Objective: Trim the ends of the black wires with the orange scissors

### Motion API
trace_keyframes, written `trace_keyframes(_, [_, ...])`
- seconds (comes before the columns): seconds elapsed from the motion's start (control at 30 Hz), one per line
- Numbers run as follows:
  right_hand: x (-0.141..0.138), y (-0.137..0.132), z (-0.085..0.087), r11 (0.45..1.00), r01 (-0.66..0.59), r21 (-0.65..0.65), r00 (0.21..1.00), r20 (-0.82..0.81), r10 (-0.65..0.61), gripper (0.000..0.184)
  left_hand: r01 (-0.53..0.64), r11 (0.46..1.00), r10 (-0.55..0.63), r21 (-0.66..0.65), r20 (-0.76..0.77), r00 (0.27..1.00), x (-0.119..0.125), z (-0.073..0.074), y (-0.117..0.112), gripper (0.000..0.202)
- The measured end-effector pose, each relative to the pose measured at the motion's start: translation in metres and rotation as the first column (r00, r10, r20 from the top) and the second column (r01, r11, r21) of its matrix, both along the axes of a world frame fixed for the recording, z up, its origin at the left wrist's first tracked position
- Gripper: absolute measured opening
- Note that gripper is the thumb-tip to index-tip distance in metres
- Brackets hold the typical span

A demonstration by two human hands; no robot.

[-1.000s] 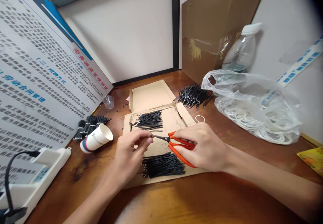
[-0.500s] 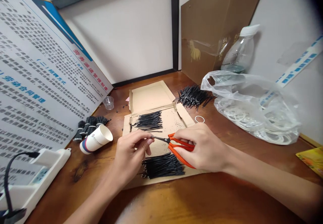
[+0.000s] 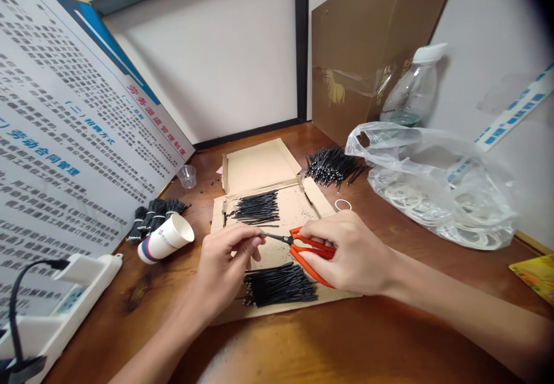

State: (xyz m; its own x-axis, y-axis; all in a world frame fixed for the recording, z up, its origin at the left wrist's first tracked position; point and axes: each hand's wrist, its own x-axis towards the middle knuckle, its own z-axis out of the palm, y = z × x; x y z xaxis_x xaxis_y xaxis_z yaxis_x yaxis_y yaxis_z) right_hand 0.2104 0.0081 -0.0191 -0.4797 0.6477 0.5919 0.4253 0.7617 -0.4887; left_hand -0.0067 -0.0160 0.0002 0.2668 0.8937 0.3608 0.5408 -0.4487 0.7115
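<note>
Though their tip is dark, the scissors [image 3: 298,245] have orange handles.

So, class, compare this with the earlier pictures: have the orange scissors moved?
No. The orange scissors in the right hand sit at the same spot over the cardboard tray as before, blade tips meeting the left hand.

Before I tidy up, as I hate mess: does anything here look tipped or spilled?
Yes. The paper cup lies on its side left of the cardboard tray, and small black bits are scattered on the table near the clear cup.
</note>
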Motion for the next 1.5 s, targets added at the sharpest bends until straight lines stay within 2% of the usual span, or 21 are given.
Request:
trace_keyframes(0.3, [-0.0008, -0.0013, -0.0012, 0.998, 0.017, 0.056, 1.000, -0.002, -0.017, 0.020, 0.000, 1.000, 0.000, 0.014, 0.017, 1.000, -0.0003, 0.0009, 0.0005, 0.014])
trace_keyframes(0.5, [-0.0005, -0.0004, -0.0011, 1.000, 0.011, 0.015, 1.000, -0.020, -0.010, 0.016, 0.003, 1.000, -0.003, -0.017, 0.032, 0.999, 0.0003, 0.0007, 0.0004, 0.014])
trace_keyframes(0.67, [-0.0002, -0.0005, -0.0020, 1.000, 0.002, -0.008, 1.000, -0.002, -0.002, 0.020, 0.007, 0.999, -0.006, -0.032, 0.022, 1.000, 0.0008, 0.0014, 0.0002, 0.015])
trace_keyframes(1.03, [-0.0044, 0.0005, -0.0060, 0.998, 0.003, 0.057, 1.000, -0.029, -0.001, 0.020, 0.005, 0.995, 0.001, -0.100, 0.059, 0.998, 0.0014, 0.0018, -0.0008, 0.017])
trace_keyframes(1.33, [-0.0027, -0.0004, -0.0050, 0.999, 0.017, -0.036, 0.999, -0.050, -0.019, 0.013, 0.019, 0.986, -0.005, -0.163, 0.086, 0.996, 0.0020, 0.0024, 0.0003, 0.016])
trace_keyframes(1.5, [-0.0050, 0.0004, -0.0041, 0.999, 0.018, -0.029, 0.997, -0.071, -0.020, 0.019, 0.007, 0.982, 0.011, -0.189, 0.093, 0.996, 0.0014, 0.0023, 0.0014, 0.014])
